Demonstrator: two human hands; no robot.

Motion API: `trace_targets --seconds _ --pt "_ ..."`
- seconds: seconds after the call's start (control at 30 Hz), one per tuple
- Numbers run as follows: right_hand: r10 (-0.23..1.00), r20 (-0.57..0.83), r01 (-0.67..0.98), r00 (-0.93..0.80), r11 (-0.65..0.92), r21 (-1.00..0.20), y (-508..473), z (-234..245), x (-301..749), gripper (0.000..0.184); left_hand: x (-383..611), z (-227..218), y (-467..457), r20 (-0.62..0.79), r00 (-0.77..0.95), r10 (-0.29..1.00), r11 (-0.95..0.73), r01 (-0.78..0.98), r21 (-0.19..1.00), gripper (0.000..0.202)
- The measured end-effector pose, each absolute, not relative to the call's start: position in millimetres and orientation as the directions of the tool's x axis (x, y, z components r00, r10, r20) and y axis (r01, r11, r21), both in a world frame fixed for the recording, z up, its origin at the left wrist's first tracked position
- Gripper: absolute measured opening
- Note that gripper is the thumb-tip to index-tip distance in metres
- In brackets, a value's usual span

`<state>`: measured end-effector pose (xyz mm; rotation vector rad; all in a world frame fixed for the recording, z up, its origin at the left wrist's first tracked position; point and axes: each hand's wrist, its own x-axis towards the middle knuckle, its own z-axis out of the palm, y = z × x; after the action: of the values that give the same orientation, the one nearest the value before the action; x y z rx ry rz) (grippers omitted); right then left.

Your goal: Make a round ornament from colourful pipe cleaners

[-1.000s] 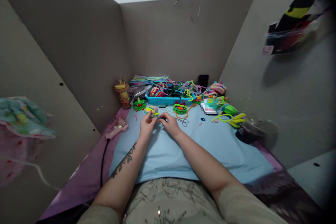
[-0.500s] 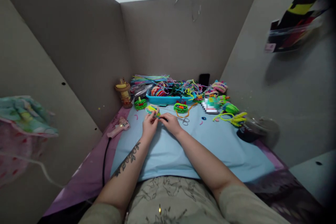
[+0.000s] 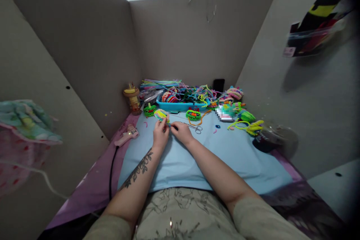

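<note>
My left hand (image 3: 161, 134) is closed around the lower end of a yellow, pink and white fuzzy piece (image 3: 161, 114), which looks made of pipe cleaners. Close beside it, my right hand (image 3: 180, 132) has its fingers pinched together at the piece's lower right. Whatever sits in that pinch is too small to make out. Scissors (image 3: 197, 129) lie on the light blue cloth (image 3: 194, 165), partly behind the right hand. Beyond the hands are a green fuzzy figure (image 3: 150, 110) and another green one with an orange middle (image 3: 193, 115), near an orange strand (image 3: 203, 120).
A blue tray (image 3: 182, 107) heaped with coloured fuzzy stems stands at the back. To the left are a lidded cup (image 3: 133, 99) and a pink glue gun (image 3: 128, 136) with a black cord. Yellow fuzzy pieces (image 3: 255, 127) and a dark container (image 3: 264, 143) sit at right.
The fuzzy piece has tilted slightly and shows more above my left hand. A dark bit seen at my right fingertips before no longer shows. Both hands stay close together.
</note>
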<state>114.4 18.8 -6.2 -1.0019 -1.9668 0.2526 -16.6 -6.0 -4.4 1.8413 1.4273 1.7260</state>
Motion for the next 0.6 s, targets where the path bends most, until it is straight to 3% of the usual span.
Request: trace_targets --seconds 0.13,0.27,0.43,0.6 --pt "0.718 0.657 0.512 -0.231 0.664 -0.546 19.2 -4.6 114.2 0.011 -18.6 -0.1 -4.5 0.518 -0.255 0.817 -0.444 0.296 0.846 0.036" --pt "0.688 0.710 0.491 -0.154 0.676 -0.549 19.0 -2.1 113.9 0.011 -24.0 0.2 1.6 0.259 -0.372 0.891 -0.309 -0.080 0.948 0.030" --pt "0.617 0.775 0.543 -0.141 0.703 -0.461 16.8 0.9 109.2 0.014 -24.1 -4.6 6.3 0.028 -0.267 0.963 -0.155 -0.465 0.872 0.043" --pt "0.588 0.784 0.598 -0.200 0.707 -0.377 14.3 1.8 103.7 0.015 -21.4 -3.7 5.2 0.016 -0.258 0.966 -0.154 -0.524 0.838 0.037"
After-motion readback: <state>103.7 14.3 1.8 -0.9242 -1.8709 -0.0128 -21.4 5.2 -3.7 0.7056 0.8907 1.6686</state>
